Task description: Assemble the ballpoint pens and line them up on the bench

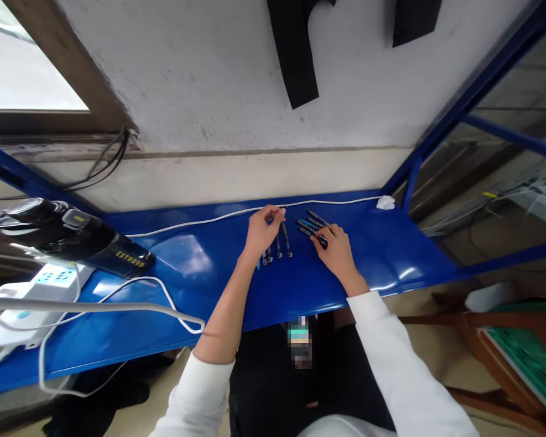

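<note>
My left hand [261, 230] is over the left group of pens, its fingers pinched together at the upper end of a dark pen [286, 238]. Beside that pen, to its left, another pen [279, 247] and several more lie side by side, partly hidden under my hand and wrist. My right hand [335, 247] is curled over the lower ends of a second bunch of dark pens [310, 224], with thumb and fingers closed around at least one. A light-blue pen shows among this bunch. The pens point slightly different ways.
The pens lie on a blue metal shelf [291, 297]. A white cable [227, 213] crosses its back edge toward a crumpled white tissue [386, 203]. At left are a black bottle [86, 240], a white power strip [40, 291] and looping white cables. Blue frame bars [412, 182] rise at right.
</note>
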`<state>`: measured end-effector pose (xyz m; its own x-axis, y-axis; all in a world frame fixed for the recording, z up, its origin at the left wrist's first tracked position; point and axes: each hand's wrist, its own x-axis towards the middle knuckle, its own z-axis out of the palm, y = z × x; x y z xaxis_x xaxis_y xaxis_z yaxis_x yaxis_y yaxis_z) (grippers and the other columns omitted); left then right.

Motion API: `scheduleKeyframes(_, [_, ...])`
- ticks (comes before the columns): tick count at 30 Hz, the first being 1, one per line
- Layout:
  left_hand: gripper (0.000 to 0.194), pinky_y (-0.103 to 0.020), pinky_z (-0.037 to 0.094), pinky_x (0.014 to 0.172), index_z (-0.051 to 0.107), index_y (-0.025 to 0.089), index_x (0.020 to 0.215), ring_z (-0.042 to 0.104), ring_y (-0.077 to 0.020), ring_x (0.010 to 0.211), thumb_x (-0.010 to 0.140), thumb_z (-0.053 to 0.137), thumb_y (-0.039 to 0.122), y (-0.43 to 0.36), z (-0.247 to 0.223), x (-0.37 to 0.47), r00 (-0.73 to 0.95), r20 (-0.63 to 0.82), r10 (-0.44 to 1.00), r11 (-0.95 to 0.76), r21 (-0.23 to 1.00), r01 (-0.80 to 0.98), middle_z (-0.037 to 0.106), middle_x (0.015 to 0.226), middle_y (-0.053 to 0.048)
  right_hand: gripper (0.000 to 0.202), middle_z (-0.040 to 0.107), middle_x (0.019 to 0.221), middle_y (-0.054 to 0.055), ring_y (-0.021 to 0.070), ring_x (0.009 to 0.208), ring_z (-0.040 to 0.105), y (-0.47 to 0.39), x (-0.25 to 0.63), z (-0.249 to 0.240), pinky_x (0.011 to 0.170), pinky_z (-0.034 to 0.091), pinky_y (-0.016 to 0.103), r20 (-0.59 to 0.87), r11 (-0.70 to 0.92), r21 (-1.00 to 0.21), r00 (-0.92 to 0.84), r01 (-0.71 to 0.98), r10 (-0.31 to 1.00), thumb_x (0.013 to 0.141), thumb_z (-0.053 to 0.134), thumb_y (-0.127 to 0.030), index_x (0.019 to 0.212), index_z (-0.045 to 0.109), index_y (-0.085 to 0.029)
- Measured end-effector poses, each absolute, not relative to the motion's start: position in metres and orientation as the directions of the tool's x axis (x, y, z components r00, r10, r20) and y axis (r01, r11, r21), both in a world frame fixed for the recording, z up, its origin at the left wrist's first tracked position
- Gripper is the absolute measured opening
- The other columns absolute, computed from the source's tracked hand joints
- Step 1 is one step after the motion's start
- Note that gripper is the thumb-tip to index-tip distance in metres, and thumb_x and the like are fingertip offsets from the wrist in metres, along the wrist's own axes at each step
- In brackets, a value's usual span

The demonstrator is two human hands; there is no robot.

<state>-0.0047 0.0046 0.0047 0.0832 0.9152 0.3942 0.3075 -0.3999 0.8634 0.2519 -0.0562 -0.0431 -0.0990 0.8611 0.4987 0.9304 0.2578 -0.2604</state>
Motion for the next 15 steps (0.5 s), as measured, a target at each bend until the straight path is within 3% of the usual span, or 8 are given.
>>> scheduleKeyframes(2, [0.018,-0.041,0.051,0.102,0.079,0.022,0.105,0.076,-0.0271,0.105,0.112,0.066,0.032,0.001,0.002,0.000,0.279,0.385,0.880,-0.474,0.660,0.583,0.084,0.103,-0.007,0.022,0.073,0.117,0.015,0.0340,0.109,0.065,-0.057,0.252,-0.043,0.095,0.048,0.046,0.483,0.267,-0.272,-0.109,0.925,0.869,0.113,0.064,-0.039,0.108,0.074,-0.020])
scheduleKeyframes(4, [0.014,-0.044,0.049,0.106,0.081,0.022,0.108,0.074,-0.0300,0.110,0.110,0.068,0.027,-0.001,0.001,0.005,0.390,0.338,0.857,-0.515,0.521,0.681,0.085,0.106,-0.008,0.024,0.072,0.120,0.017,0.0349,0.111,0.064,-0.057,0.250,-0.043,0.096,0.047,0.046,0.465,0.257,-0.291,-0.098,0.921,0.880,0.116,0.058,-0.039,0.110,0.072,-0.020])
scheduleKeyframes(10, [0.019,-0.052,0.046,0.109,0.081,0.020,0.095,0.068,-0.0361,0.112,0.108,0.070,0.030,-0.006,0.002,0.009,0.437,0.270,0.858,-0.514,0.442,0.735,0.081,0.098,-0.013,0.027,0.076,0.115,0.020,0.0351,0.107,0.069,-0.056,0.246,-0.039,0.096,0.051,0.047,0.459,0.226,-0.335,-0.050,0.915,0.887,0.120,0.044,-0.036,0.114,0.063,-0.018])
scheduleKeyframes(15, [0.021,-0.053,0.047,0.110,0.078,0.019,0.087,0.067,-0.0376,0.116,0.104,0.078,0.031,-0.008,0.001,0.009,0.407,0.281,0.869,-0.493,0.417,0.764,0.080,0.105,-0.015,0.031,0.080,0.111,0.020,0.0350,0.096,0.077,-0.056,0.246,-0.036,0.083,0.056,0.043,0.462,0.233,-0.395,-0.027,0.889,0.886,0.121,0.037,-0.042,0.125,0.056,-0.019])
